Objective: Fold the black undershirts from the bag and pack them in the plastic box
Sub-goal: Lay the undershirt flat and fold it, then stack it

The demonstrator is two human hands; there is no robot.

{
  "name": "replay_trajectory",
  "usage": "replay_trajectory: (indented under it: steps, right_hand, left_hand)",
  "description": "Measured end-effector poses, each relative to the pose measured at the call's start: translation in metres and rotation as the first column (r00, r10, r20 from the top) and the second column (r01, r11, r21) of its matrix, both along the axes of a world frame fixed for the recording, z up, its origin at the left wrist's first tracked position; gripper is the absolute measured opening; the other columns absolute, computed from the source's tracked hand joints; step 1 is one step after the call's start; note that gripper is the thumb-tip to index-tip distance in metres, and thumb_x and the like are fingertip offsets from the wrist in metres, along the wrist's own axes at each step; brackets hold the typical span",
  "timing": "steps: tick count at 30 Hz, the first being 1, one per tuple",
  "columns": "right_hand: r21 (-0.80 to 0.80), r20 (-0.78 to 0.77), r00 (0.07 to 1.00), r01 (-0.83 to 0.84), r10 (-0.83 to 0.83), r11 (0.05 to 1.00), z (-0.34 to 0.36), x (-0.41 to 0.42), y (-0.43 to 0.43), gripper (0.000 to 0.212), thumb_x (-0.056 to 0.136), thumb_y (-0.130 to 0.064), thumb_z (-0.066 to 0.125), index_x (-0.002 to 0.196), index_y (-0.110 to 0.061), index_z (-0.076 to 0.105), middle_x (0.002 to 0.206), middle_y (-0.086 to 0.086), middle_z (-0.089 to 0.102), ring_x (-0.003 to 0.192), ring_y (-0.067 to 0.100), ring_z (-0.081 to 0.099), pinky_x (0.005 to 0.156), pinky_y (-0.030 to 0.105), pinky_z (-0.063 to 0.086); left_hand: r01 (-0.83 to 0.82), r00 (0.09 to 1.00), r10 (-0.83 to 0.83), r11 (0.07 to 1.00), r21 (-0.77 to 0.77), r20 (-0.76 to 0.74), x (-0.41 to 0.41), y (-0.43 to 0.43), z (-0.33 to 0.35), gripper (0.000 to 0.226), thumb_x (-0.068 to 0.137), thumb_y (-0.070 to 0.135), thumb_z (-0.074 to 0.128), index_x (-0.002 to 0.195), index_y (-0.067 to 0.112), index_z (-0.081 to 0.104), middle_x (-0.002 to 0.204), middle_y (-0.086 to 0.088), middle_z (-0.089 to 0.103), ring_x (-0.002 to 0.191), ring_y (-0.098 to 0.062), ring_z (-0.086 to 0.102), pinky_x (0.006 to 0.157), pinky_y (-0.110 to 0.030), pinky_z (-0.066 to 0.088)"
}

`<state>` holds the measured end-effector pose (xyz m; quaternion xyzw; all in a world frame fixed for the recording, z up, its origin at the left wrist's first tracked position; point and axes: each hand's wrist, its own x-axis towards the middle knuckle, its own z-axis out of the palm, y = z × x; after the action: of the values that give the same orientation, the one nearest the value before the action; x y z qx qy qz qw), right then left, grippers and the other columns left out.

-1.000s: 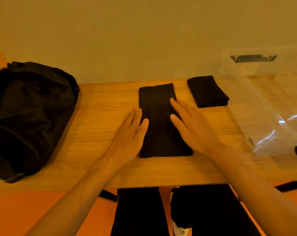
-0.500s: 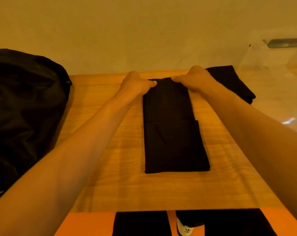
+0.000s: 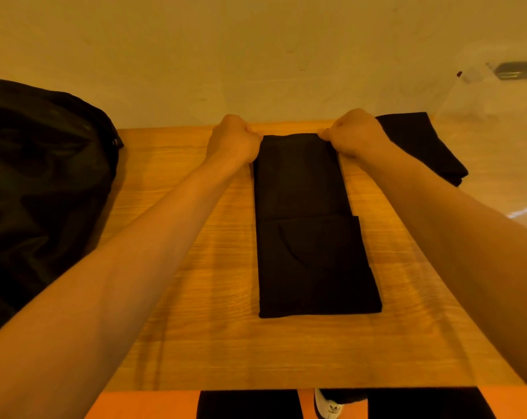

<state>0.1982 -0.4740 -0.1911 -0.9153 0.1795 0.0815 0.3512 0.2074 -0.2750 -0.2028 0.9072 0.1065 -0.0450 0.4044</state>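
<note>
Undershirt lies mid-table; our left hand and right hand pinch its far-edge corners.

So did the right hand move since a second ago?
Yes. The right hand went away from the person, from the middle of the long undershirt to its far corner by the back edge of the table.

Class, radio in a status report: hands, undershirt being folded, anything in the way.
Left hand and right hand each pinch a far corner. Undershirt flat, long strip. Folded shirt off to the right.
</note>
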Motion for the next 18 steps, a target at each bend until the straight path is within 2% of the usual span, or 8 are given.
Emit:
replay_trajectory:
  steps: [2,4,5,8,9,13,15,18]
  right_hand:
    - [0.061,0.003,1.000,0.012,-0.012,0.998,0.004,-0.002,0.000,0.037,0.096,-0.047,0.063,0.093,-0.011,0.054,0.080,0.003,0.051,0.077,0.018,0.053,0.061,0.029,0.040]
    - [0.105,-0.089,0.996,-0.007,0.016,0.994,0.016,-0.004,0.000,0.041,0.094,-0.047,0.066,0.104,-0.010,0.052,0.086,0.004,0.054,0.076,0.016,0.052,0.065,0.029,0.042]
    - [0.086,-0.148,0.988,-0.027,0.040,0.996,0.021,-0.004,-0.001,0.040,0.093,-0.045,0.068,0.102,-0.009,0.052,0.087,0.004,0.054,0.074,0.015,0.050,0.066,0.030,0.042]
    - [0.023,-0.240,0.970,-0.045,0.049,0.999,0.029,-0.003,0.001,0.033,0.092,-0.035,0.071,0.088,-0.009,0.052,0.083,0.005,0.051,0.068,0.014,0.046,0.058,0.027,0.037]
    - [0.046,-0.238,0.970,-0.027,0.037,0.999,0.028,-0.004,0.002,0.031,0.092,-0.034,0.072,0.088,-0.009,0.053,0.083,0.005,0.051,0.067,0.014,0.045,0.057,0.027,0.037]
    - [0.221,-0.119,0.993,0.053,-0.027,0.974,0.021,-0.010,0.000,0.022,0.091,-0.029,0.073,0.099,-0.014,0.060,0.087,0.002,0.055,0.072,0.011,0.048,0.058,0.026,0.037]
    - [0.301,-0.067,0.996,0.072,-0.054,0.951,0.022,-0.016,-0.001,0.017,0.091,-0.028,0.073,0.100,-0.018,0.063,0.090,0.000,0.057,0.077,0.010,0.051,0.060,0.025,0.038]
    - [0.374,0.008,0.999,0.041,-0.048,0.927,0.026,-0.029,-0.004,0.011,0.090,-0.025,0.073,0.098,-0.026,0.065,0.100,-0.005,0.060,0.091,0.009,0.055,0.076,0.026,0.045]
  left_hand:
    - [0.009,1.000,-0.009,1.000,-0.005,0.008,0.000,0.001,0.000,0.026,0.096,0.033,0.068,0.094,0.007,0.067,0.087,-0.003,0.065,0.087,-0.019,0.065,0.079,-0.035,0.056]
    - [0.029,0.999,-0.030,0.999,-0.032,-0.022,-0.001,0.001,0.006,0.027,0.092,0.036,0.074,0.088,0.011,0.062,0.079,0.000,0.059,0.077,-0.015,0.060,0.071,-0.031,0.050]
    - [0.035,0.998,-0.038,0.998,-0.051,-0.047,-0.002,0.001,0.010,0.027,0.089,0.034,0.078,0.092,0.012,0.063,0.081,0.000,0.059,0.077,-0.013,0.059,0.071,-0.030,0.049]
    - [0.028,0.993,-0.042,0.992,-0.123,-0.112,-0.004,-0.001,0.018,0.032,0.083,0.022,0.084,0.105,0.011,0.063,0.101,-0.004,0.064,0.095,-0.018,0.063,0.079,-0.030,0.052]
    - [0.021,0.991,-0.040,0.989,-0.146,-0.131,-0.005,-0.002,0.020,0.032,0.084,0.018,0.083,0.107,0.011,0.063,0.105,-0.005,0.065,0.097,-0.018,0.064,0.078,-0.029,0.052]
    - [-0.018,0.989,-0.020,0.966,-0.257,-0.146,-0.008,-0.004,0.024,0.036,0.085,0.013,0.082,0.115,0.010,0.064,0.105,-0.003,0.067,0.085,-0.012,0.062,0.054,-0.019,0.042]
    - [-0.022,0.993,-0.018,0.943,-0.333,-0.116,-0.010,-0.001,0.024,0.032,0.084,0.012,0.082,0.112,0.012,0.066,0.107,-0.002,0.071,0.093,-0.013,0.066,0.056,-0.019,0.045]
    - [0.024,0.997,-0.056,0.890,-0.455,-0.058,-0.018,0.008,0.027,0.038,0.082,0.010,0.082,0.117,0.014,0.068,0.112,-0.001,0.069,0.105,-0.015,0.068,0.070,-0.022,0.052]
